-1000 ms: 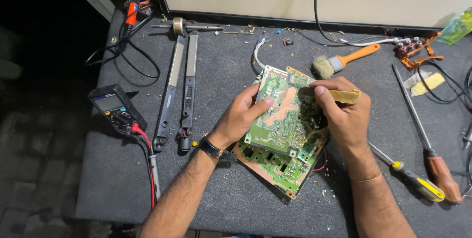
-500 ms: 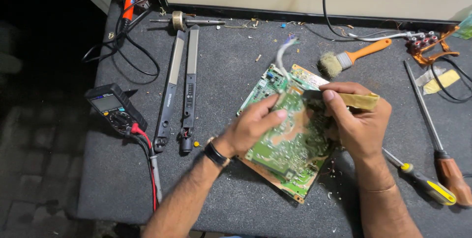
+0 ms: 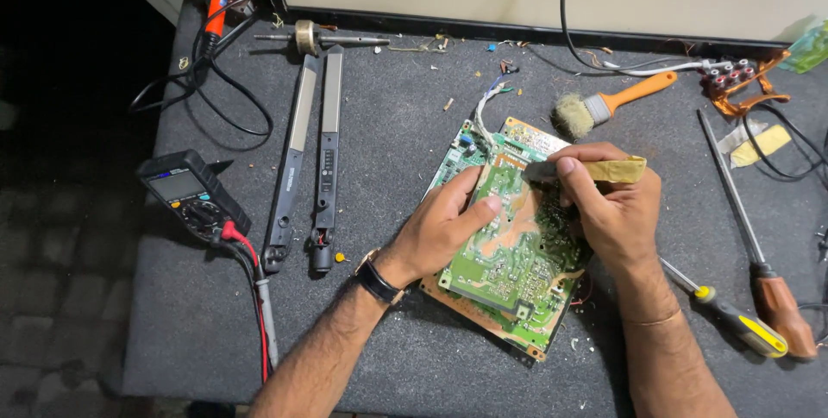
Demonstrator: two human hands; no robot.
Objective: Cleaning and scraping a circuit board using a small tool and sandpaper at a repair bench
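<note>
A green circuit board (image 3: 509,258) lies tilted on another brownish board (image 3: 470,310) in the middle of the grey work mat. My left hand (image 3: 444,224) presses on the green board's left edge, thumb on its face. My right hand (image 3: 608,211) is closed around a small brush with a yellowish handle (image 3: 617,169); its bristle end (image 3: 539,172) touches the board's upper part. White wires (image 3: 483,112) run off the board's top edge.
A multimeter (image 3: 185,194) with red and black leads sits at the left. Two long black bars (image 3: 306,159) lie beside it. An orange-handled brush (image 3: 604,107), two screwdrivers (image 3: 742,323) (image 3: 759,245), a soldering iron (image 3: 323,38) and cables lie around. The mat (image 3: 388,90) ends at the left.
The view has shifted slightly and the boards sit a little lower right in it. My right hand has moved the brush across the board's upper part; my left hand keeps its hold.
</note>
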